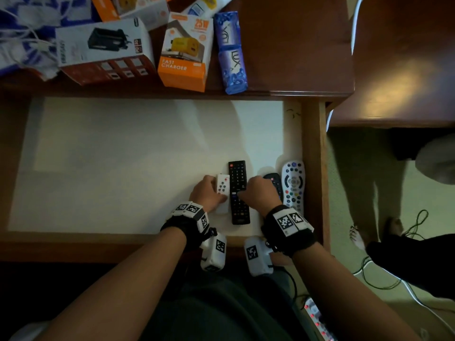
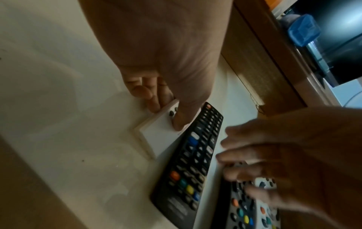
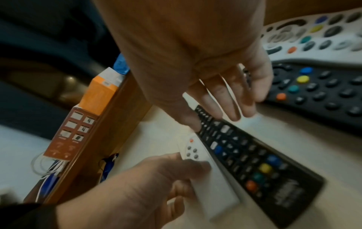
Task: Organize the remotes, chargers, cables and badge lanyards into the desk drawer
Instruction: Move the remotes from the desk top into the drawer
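Several remotes lie side by side at the front right of the open drawer [image 1: 123, 168]. My left hand [image 1: 213, 190] grips the small white remote [image 1: 223, 187], thumb on its face [image 2: 156, 136] and fingers curled along its far edge. Beside it lies a long black remote [image 1: 238, 193]. My right hand [image 1: 251, 188] hovers over that remote [image 3: 254, 162] with straight, spread fingers [image 3: 231, 111], its thumb touching the remote's left edge. A dark remote [image 3: 313, 89] and a silver remote [image 1: 293, 183] lie further right, the dark one partly hidden by my right hand.
On the desk behind the drawer stand an orange fast-charger box [image 1: 184, 52], a white and brown charger box [image 1: 105, 50], a blue soap pack [image 1: 231, 50], and white cables with blue lanyards [image 1: 22, 38]. A power strip [image 1: 317, 321] and cables [image 1: 394, 279] lie on the floor at right.
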